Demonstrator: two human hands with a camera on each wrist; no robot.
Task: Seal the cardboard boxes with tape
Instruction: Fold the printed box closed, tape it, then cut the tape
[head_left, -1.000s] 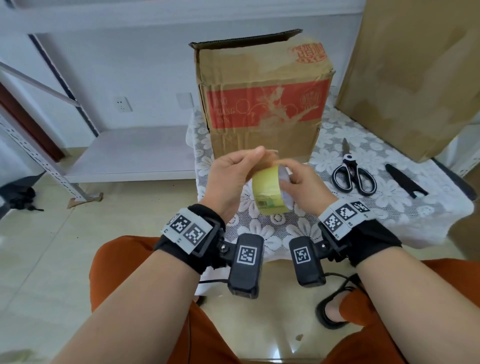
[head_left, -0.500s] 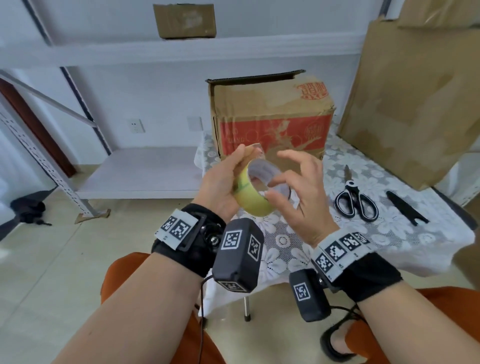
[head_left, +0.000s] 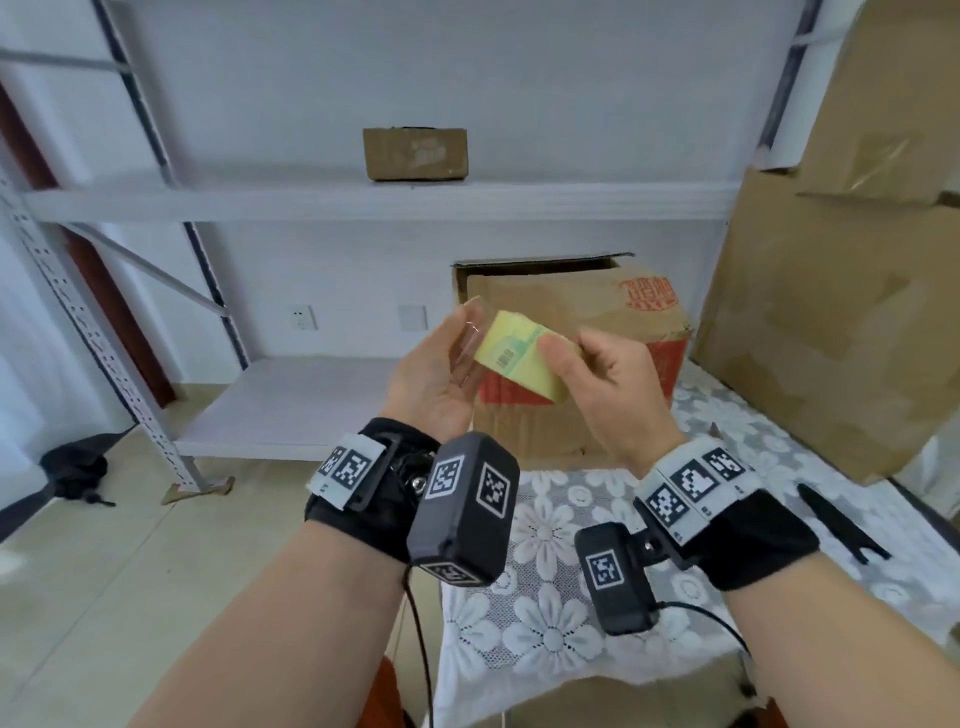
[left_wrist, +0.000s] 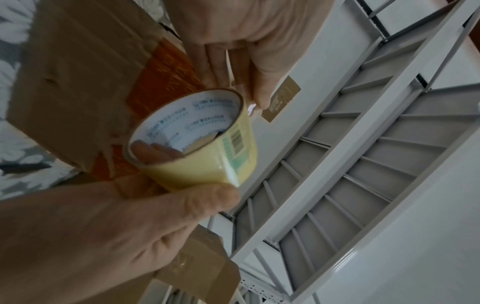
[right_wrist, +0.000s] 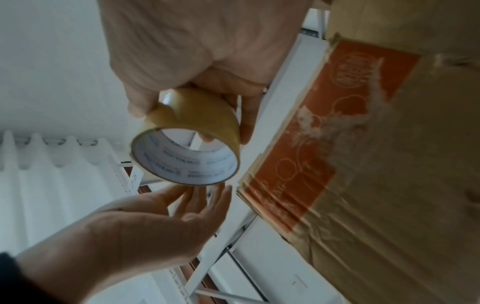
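A yellow tape roll (head_left: 519, 358) (left_wrist: 207, 164) (right_wrist: 192, 115) is held up in front of the brown and red cardboard box (head_left: 582, 322) (right_wrist: 389, 164). The box stands on the lace-covered table (head_left: 545, 597) with its top flap raised. My right hand (head_left: 597, 364) (right_wrist: 194, 51) grips the roll, its thumb on the outer face beside the barcode label. My left hand (head_left: 436, 374) (right_wrist: 155, 222) lies palm up at the roll's left, fingers straight and fingertips near the rim. A clear strip of tape runs from the roll along those fingers.
A large cardboard sheet (head_left: 831, 312) leans at the right of the table. A black tool (head_left: 831, 525) lies on the lace near the right edge. Behind the table stands a white metal shelf rack (head_left: 291, 400) with a small box (head_left: 415, 153) on its upper shelf.
Both hands have risen with the roll. The roll has passed from the left hand's grip to the right hand's. The left hand has straightened its fingers, and a clear strip now shows.
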